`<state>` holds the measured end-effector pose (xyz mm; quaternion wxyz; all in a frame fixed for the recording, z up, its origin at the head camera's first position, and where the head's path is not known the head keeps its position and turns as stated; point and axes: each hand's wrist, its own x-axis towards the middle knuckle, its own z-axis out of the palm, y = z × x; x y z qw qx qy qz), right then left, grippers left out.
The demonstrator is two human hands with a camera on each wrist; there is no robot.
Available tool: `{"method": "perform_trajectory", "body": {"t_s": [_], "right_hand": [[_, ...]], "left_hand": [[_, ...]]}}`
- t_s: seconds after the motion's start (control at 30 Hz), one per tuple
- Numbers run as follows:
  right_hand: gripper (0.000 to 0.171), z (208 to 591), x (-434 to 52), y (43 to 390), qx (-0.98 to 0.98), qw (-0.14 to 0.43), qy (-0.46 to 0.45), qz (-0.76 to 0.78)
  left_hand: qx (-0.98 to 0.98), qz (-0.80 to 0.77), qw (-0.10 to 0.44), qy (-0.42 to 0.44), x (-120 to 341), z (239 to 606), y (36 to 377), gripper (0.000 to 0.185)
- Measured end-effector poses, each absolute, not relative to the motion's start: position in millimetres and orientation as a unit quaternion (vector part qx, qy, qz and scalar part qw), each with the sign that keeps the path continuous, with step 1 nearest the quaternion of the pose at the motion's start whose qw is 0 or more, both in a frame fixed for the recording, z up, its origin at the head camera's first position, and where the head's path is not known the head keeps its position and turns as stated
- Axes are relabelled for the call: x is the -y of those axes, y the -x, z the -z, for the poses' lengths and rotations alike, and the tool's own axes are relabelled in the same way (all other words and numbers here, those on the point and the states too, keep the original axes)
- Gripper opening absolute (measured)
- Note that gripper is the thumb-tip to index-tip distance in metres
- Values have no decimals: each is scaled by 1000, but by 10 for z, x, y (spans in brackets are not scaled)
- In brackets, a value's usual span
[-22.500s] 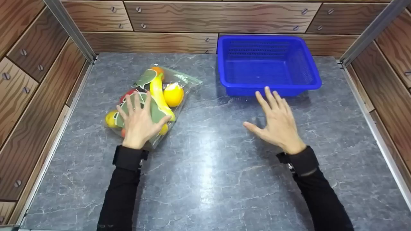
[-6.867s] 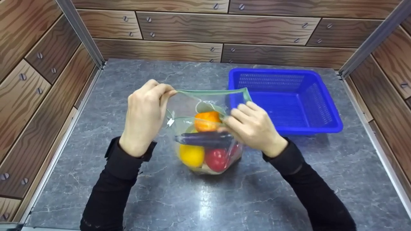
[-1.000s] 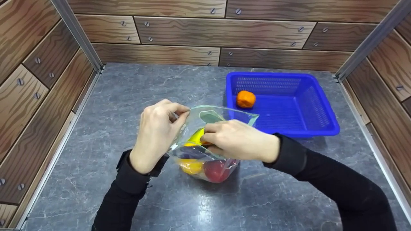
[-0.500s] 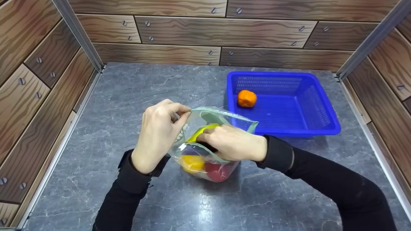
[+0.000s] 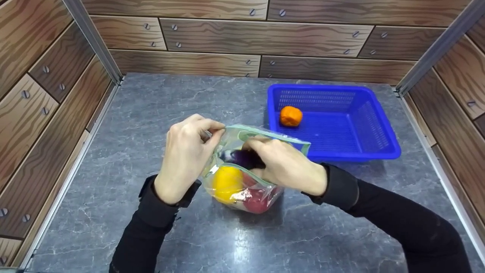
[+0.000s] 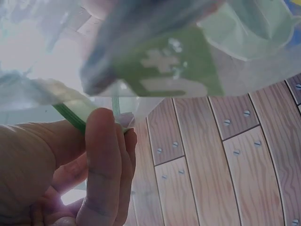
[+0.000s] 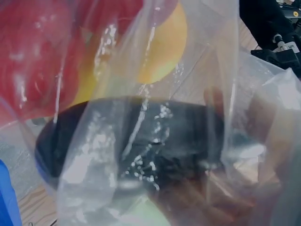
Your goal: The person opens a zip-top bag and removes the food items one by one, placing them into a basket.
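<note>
Bag: a clear zip bag (image 5: 242, 178) was stood upright at the centre of the frame on the grey surface (image 5: 113, 151), its mouth turned upward and held open.
Left hand: the left hand (image 5: 185, 159) was closed in a pinch on the bag's green rim (image 6: 70, 113) at the left side of the mouth; thumb and finger were seen pressed together on the strip in the left wrist view.
Right hand: the right hand (image 5: 284, 167) was reached into the bag from the right, its fingers curled round a dark purple eggplant (image 5: 242, 157).
Eggplant: it was seen high in the bag, just under the mouth, between the two hands; its long axis was laid roughly left to right across the frame (image 7: 127, 141). The right hand was on it; the left hand was only at the rim beside it.
Other contents: a yellow fruit (image 5: 227, 184) and a red fruit (image 5: 257, 199) were lying below the eggplant, at the bag's bottom.
Basket: a blue basket (image 5: 379, 151) was placed to the upper right of the bag, close beside it, on the right hand's side.
Orange: an orange (image 5: 290, 115) was lying in the basket's upper left corner.
</note>
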<state>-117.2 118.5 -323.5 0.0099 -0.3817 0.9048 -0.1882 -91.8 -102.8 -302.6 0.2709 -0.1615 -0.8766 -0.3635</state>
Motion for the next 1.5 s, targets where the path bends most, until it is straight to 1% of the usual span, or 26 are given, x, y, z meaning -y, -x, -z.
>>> {"method": "perform_trajectory", "body": {"t_s": [0.07, 0.17, 0.3, 0.43, 0.63, 0.7, 0.83, 0.97, 1.13, 1.3, 1.4, 1.5], "right_hand": [[43, 3220, -1197, 1172, -909, 2, 367, 196], [46, 3181, -1244, 1157, -900, -24, 374, 224], [43, 3066, -1323, 1085, -859, -53, 407, 306], [41, 2851, -1402, 1020, -815, -82, 403, 409], [43, 2522, -1633, 1105, -791, -141, 315, 505], [40, 2454, -1723, 1172, -781, -155, 291, 530], [33, 2396, -1894, 1324, -754, -190, 263, 570], [29, 2420, -2020, 1498, -740, -210, 226, 598], [26, 2588, -2164, 1769, -779, -205, 153, 573], [28, 2911, -2320, 2094, -829, -176, 97, 522], [35, 3134, -2408, 2296, -858, -146, 75, 487], [47, 3366, -2515, 2487, -890, -115, 56, 437]], "left_hand": [[875, 364, 273, 166, 1026, 3026, 913, 4], [874, 363, 275, 171, 1028, 3036, 907, 4], [875, 362, 274, 166, 1034, 3042, 899, 4], [876, 365, 272, 159, 1034, 3036, 893, 4], [878, 363, 271, 158, 1032, 3036, 898, 4], [878, 363, 271, 158, 1032, 3035, 899, 4], [877, 364, 271, 160, 1034, 3039, 899, 4], [876, 364, 272, 161, 1033, 3033, 893, 4], [874, 367, 273, 161, 1033, 3036, 892, 4], [873, 369, 274, 163, 1026, 3018, 885, 4], [873, 369, 275, 163, 1023, 3017, 887, 4], [873, 368, 276, 162, 1021, 3026, 890, 4]]}}
